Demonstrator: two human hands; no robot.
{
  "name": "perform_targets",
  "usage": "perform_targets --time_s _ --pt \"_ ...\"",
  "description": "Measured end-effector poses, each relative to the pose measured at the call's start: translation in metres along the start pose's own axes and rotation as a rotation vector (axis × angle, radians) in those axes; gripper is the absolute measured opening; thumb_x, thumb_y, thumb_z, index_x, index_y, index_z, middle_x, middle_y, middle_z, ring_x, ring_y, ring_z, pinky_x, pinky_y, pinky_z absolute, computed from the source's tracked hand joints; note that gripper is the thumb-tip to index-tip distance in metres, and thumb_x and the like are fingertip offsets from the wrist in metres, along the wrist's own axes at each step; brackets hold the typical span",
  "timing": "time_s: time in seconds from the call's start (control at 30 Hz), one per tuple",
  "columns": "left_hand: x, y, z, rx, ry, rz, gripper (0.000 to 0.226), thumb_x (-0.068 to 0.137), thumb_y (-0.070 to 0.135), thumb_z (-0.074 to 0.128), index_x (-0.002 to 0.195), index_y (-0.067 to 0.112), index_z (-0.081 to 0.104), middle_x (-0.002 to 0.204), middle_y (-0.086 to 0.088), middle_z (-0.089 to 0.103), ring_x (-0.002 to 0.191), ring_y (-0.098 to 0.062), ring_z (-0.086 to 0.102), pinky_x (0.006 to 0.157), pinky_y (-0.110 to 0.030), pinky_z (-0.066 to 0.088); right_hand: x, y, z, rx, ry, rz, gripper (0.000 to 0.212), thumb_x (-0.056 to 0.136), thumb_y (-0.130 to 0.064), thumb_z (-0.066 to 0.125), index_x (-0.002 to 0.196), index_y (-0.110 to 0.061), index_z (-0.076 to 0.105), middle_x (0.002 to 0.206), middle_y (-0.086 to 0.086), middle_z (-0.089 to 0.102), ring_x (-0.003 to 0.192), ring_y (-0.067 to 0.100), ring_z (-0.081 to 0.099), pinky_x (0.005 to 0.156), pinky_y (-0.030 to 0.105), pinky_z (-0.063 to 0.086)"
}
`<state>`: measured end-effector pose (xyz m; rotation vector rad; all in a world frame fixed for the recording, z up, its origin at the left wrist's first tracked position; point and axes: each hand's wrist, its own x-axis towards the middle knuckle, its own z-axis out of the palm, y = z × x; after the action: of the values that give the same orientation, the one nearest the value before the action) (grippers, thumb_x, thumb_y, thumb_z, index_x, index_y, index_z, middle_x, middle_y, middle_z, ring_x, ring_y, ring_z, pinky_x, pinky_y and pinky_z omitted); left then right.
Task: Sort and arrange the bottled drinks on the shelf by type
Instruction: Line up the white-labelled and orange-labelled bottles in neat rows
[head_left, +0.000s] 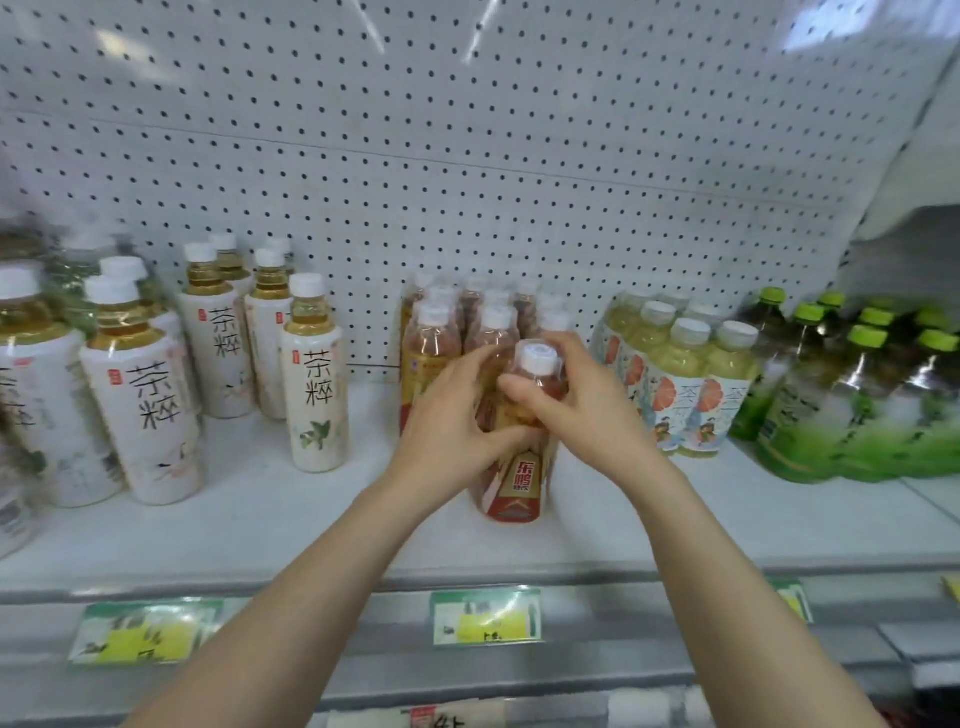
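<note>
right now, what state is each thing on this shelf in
red-and-gold bottle, upright, capped, gripped by both hands
left hand, curled round its body
right hand, curled round its shoulder
red-and-gold group, upright, capped, clustered behind
white tea bottles, upright, capped
pale yellow bottles, upright, capped
green-capped bottles, upright, capped

One red-and-gold bottle (514, 483), white-capped and upright, stands at the front of the shelf (260, 519), gripped by both the left hand (452, 421) and the right hand (576, 400). Just behind it, at twelve o'clock, matching amber bottles (436, 332) huddle close. At nine o'clock stand white-labelled tea bottles (317, 374), loosely spread. At three o'clock sit pale yellow bottles (685, 384), tightly packed, with blurred green-capped bottles (857, 405) beyond them.
</note>
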<state>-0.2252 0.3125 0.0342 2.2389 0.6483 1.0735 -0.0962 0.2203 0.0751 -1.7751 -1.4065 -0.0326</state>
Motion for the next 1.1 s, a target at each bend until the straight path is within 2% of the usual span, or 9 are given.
perform_targets --time_s 0.13,0.27,0.43,0.57,0.7,0.8,0.9,1.0,1.1 --pt "0.023 -0.011 -0.006 0.330 0.275 0.157 0.069 0.082 0.044 0.072 0.141 0.016 0.047 0.146 -0.006 0.042 0.141 -0.026 0.031 0.117 -0.039 0.026 0.007 0.031 -0.022 -0.062 0.073 0.104 0.055 0.082 -0.054 0.069 0.125 -0.024 0.052 0.106 -0.011 0.063 0.097 0.012 0.063 0.078 0.032 0.053" --pt "0.041 -0.026 -0.010 0.461 0.282 0.090 0.077 0.084 0.037 0.071 0.148 0.015 0.035 0.156 -0.012 0.029 0.148 -0.034 0.016 0.120 -0.049 0.020 0.014 0.040 -0.026 -0.107 0.079 0.109 0.063 0.082 -0.056 0.069 0.131 -0.021 0.050 0.114 -0.008 0.061 0.100 0.012 0.060 0.078 0.031 0.049" --pt "0.045 -0.032 -0.007 0.414 0.211 0.022 0.081 0.084 0.027 0.074 0.151 0.016 0.030 0.158 -0.008 0.024 0.145 -0.028 0.025 0.116 -0.041 0.028 0.018 0.039 -0.018 -0.122 0.085 0.068 0.060 0.086 -0.052 0.067 0.133 -0.019 0.049 0.117 -0.004 0.063 0.098 0.012 0.059 0.074 0.028 0.045" --pt "0.048 -0.036 -0.008 0.424 0.211 0.038 0.076 0.085 0.017 0.073 0.149 0.015 0.033 0.156 -0.009 0.028 0.142 -0.030 0.030 0.115 -0.043 0.033 0.014 0.041 -0.016 -0.035 0.109 0.072 0.060 0.085 -0.052 0.067 0.133 -0.020 0.051 0.118 -0.005 0.066 0.102 0.012 0.062 0.083 0.033 0.053" --pt "0.048 -0.038 -0.008 0.444 0.213 0.050 0.074 0.085 0.013 0.072 0.148 0.016 0.034 0.155 -0.009 0.028 0.142 -0.031 0.032 0.115 -0.044 0.033 0.012 0.038 -0.012 -0.023 0.133 0.053 0.057 0.088 -0.046 0.067 0.135 -0.019 0.050 0.117 -0.007 0.063 0.099 0.009 0.059 0.080 0.026 0.047" --pt "0.047 -0.037 -0.012 0.453 0.199 0.049 0.075 0.084 0.014 0.072 0.148 0.016 0.035 0.156 -0.008 0.028 0.142 -0.029 0.031 0.114 -0.043 0.034 0.011 0.037 -0.006 -0.053 0.140 0.021 0.060 0.091 -0.048 0.063 0.140 -0.019 0.045 0.123 -0.005 0.061 0.108 0.015 0.059 0.089 0.034 0.049" --pt "0.044 -0.039 -0.020 0.451 0.148 0.063 0.074 0.087 0.013 0.068 0.151 0.019 0.031 0.160 -0.006 0.024 0.147 -0.026 0.024 0.117 -0.042 0.030 0.010 0.036 -0.001 -0.158 0.111 0.053 0.062 0.095 -0.051 0.056 0.146 -0.022 0.037 0.140 0.003 0.052 0.125 0.024 0.050 0.098 0.039 0.042" --pt "0.030 -0.041 -0.040 0.489 0.154 0.172 0.067 0.089 0.009 0.065 0.149 0.019 0.036 0.159 -0.007 0.029 0.147 -0.028 0.024 0.118 -0.046 0.029 0.009 0.024 0.004 -0.298 0.259 0.018 0.056 0.095 -0.043 0.056 0.142 -0.015 0.043 0.140 0.012 0.047 0.130 0.030 0.042 0.100 0.039 0.035" --pt "0.002 -0.043 -0.069 0.477 0.283 0.271 0.055 0.086 0.004 0.064 0.138 0.014 0.050 0.148 -0.011 0.045 0.140 -0.034 0.037 0.112 -0.046 0.037 0.012 -0.011 0.020 -0.304 0.441 -0.156 0.041 0.096 -0.030 0.058 0.132 -0.010 0.052 0.129 0.013 0.053 0.122 0.028 0.044 0.098 0.039 0.036"
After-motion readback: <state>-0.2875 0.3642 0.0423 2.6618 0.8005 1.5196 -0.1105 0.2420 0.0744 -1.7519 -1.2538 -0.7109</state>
